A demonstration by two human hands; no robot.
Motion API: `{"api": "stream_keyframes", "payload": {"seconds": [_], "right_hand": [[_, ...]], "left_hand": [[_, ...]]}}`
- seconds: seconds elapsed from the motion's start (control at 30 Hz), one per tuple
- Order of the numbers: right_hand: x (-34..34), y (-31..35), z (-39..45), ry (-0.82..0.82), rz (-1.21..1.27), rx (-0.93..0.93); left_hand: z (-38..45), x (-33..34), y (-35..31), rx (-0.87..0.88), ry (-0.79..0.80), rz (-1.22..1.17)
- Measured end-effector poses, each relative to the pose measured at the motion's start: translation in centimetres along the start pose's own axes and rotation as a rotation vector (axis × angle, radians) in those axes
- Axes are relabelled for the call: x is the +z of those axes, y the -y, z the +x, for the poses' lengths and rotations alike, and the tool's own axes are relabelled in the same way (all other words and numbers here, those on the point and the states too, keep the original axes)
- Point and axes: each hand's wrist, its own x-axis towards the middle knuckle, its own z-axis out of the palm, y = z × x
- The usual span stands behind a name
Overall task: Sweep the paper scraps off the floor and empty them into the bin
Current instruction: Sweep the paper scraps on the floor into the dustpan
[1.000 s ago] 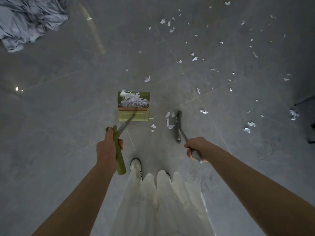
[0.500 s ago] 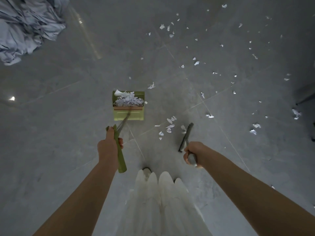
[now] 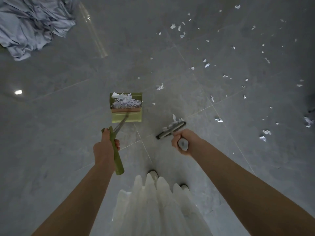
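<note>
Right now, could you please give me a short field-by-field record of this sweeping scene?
left hand: grips the green dustpan handle
right hand: grips the broom handle
dustpan: on the floor, holds a heap of paper scraps
broom head: on the floor to the right of the dustpan, a few scraps against it
loose scraps: scattered over the grey tile floor, mostly upper right
bin: not in view
other: crumpled grey cloth at upper left

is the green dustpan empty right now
No, the green dustpan, whose handle the left hand grips, holds a heap of white paper scraps.
</note>
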Motion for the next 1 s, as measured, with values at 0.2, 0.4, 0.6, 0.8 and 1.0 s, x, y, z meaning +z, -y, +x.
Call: {"api": "stream_keyframes", "payload": {"seconds": [0.2, 0.4, 0.6, 0.8, 1.0], "right_hand": [[0.9, 1.7, 2.5, 0.000, -0.021, 0.033], [2.0, 1.6, 1.1, -0.022, -0.325, 0.003], [3.6, 1.8, 0.6, 0.002, -0.615, 0.084], [5.5, 2.1, 2.3, 0.053, -0.766, 0.198], [6.1, 6.5, 4.5, 0.010, -0.982, 0.151]], "left_hand": [[1.4, -1.0, -0.6, -0.001, -0.038, 0.004], [2.0, -1.1, -1.7, -0.019, -0.095, -0.043], [2.0, -0.5, -3.0, -0.013, -0.144, -0.088], [2.7, 0.2, -4.4, -0.009, -0.175, -0.092], [3.7, 3.2, -6.3, -0.015, -0.215, -0.112]]}}
